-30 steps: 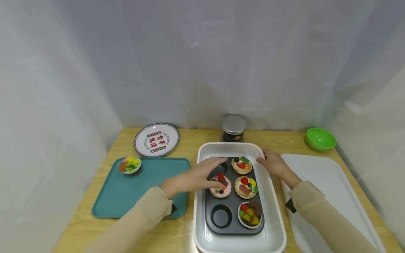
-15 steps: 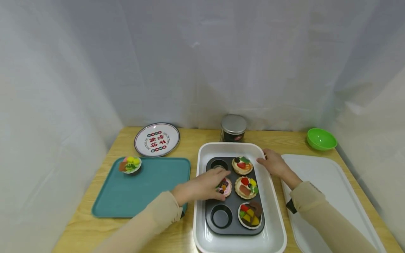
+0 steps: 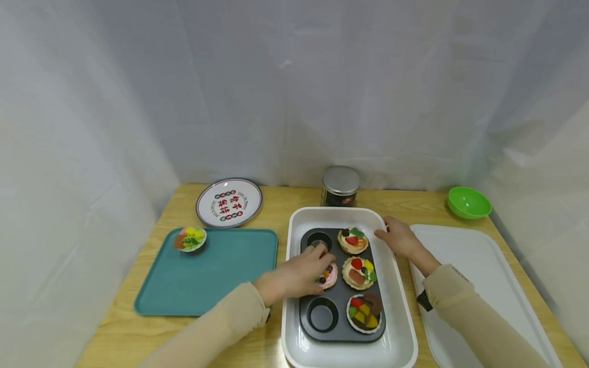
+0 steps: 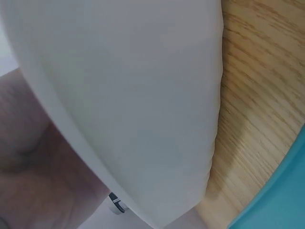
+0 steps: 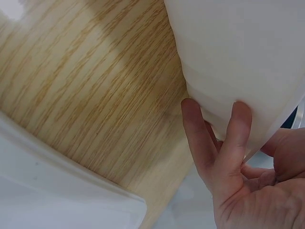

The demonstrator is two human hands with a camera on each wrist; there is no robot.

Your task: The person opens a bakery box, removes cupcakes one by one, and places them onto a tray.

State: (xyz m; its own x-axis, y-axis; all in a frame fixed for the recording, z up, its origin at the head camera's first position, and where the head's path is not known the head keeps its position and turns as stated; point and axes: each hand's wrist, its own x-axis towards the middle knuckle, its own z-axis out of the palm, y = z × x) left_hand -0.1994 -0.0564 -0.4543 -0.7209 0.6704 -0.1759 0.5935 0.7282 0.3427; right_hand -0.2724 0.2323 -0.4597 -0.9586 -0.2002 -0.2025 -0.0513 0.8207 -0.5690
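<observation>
In the head view, my left hand (image 3: 301, 273) reaches into a white deep tray (image 3: 402, 312), fingers curled around a pink fruit tart (image 3: 329, 277). The tart sits in the left middle cup of a dark muffin tin (image 3: 341, 331); my hand partly covers it. My right hand (image 3: 401, 240) grips the tray's right rim near its far corner. In the right wrist view, two fingers (image 5: 240, 124) press the tray's outer wall and the thumb goes over the rim. Three more fruit tarts (image 3: 359, 273) fill the tin's right column. The left wrist view is mostly the tray's outer wall (image 4: 133, 95).
A teal tray (image 3: 216, 283) with one fruit tart (image 3: 190, 239) lies to the left, below a patterned plate (image 3: 228, 203). Behind the deep tray stands a lidded can (image 3: 340, 186). On the right are a flat white tray (image 3: 474, 286) and a green bowl (image 3: 469, 202).
My left hand has come down onto the pink tart, and its fingers have curled in around it from a spread pose. The right hand has stayed on the rim.
</observation>
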